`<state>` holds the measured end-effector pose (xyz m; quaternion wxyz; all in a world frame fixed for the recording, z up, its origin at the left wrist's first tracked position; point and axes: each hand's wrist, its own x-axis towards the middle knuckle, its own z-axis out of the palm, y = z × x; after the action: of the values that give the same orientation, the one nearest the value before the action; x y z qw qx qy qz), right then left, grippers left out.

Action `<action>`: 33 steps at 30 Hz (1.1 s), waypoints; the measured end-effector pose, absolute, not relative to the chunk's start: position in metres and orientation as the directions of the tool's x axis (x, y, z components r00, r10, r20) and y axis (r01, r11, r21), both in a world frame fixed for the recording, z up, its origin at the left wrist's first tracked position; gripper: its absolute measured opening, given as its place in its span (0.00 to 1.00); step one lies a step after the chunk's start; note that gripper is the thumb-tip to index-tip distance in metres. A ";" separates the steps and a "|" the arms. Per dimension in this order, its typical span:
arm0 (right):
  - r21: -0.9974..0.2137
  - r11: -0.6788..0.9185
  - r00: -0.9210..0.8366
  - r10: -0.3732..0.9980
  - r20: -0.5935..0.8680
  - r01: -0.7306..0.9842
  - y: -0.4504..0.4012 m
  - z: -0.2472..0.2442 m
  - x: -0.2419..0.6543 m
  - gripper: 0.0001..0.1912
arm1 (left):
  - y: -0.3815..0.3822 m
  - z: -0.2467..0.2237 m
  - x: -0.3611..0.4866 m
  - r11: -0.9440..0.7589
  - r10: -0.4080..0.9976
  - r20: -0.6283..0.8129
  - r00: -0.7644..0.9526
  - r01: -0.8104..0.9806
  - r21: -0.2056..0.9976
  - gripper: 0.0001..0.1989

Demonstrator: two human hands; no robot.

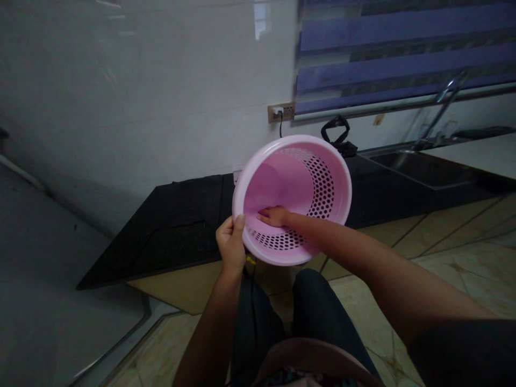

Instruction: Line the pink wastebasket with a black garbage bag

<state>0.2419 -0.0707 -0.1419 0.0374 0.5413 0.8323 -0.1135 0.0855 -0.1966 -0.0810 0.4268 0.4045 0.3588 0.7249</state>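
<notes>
Basket (297,185), pink and perforated, center frame, opening tilted toward camera. Left hand (231,242): fingers pinch the basket's lower-left edge. Right hand (274,216): inside basket; finger closure cannot be determined.

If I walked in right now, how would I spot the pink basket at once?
Find the black countertop along the pale wall. Left of the sink is the pink basket, the person's left hand on its rim and right hand inside. Its round shape and bands of holes set it apart from the black bag behind.
</notes>
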 end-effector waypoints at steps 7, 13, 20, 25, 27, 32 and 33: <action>-0.154 0.394 -0.418 0.890 -0.182 0.906 -0.075 -0.135 0.240 0.34 | -0.200 -0.075 0.081 -0.310 0.947 0.239 -0.214 -0.413 0.856 0.14; -0.175 0.394 -0.419 0.896 -0.143 0.902 -0.077 -0.136 0.240 0.33 | -0.203 -0.073 0.078 -0.286 0.958 0.242 -0.155 -0.446 0.848 0.14; -0.237 0.363 -0.403 0.903 -0.150 0.901 -0.073 -0.137 0.241 0.33 | -0.204 -0.068 0.071 -0.279 0.950 0.311 0.005 -0.425 0.861 0.11; -0.244 0.366 -0.409 0.900 -0.154 0.898 -0.073 -0.137 0.241 0.33 | -0.203 -0.070 0.068 -0.270 0.946 0.319 0.061 -0.402 0.875 0.13; -0.252 0.357 -0.400 0.905 -0.145 0.899 -0.073 -0.137 0.241 0.32 | -0.203 -0.071 0.065 -0.265 0.940 0.327 0.095 -0.399 0.878 0.14; -0.277 0.351 -0.397 0.908 -0.134 0.895 -0.073 -0.137 0.241 0.30 | -0.201 -0.071 0.059 -0.267 0.929 0.337 0.153 -0.353 0.897 0.16; -0.282 0.349 -0.397 0.907 -0.137 0.894 -0.073 -0.137 0.241 0.30 | -0.200 -0.071 0.058 -0.264 0.928 0.334 0.162 -0.346 0.900 0.16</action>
<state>0.2410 -0.0734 -0.1367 -0.0218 0.5486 0.8209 -0.1575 0.0577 -0.2004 -0.0712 0.5423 0.5357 0.2719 0.5873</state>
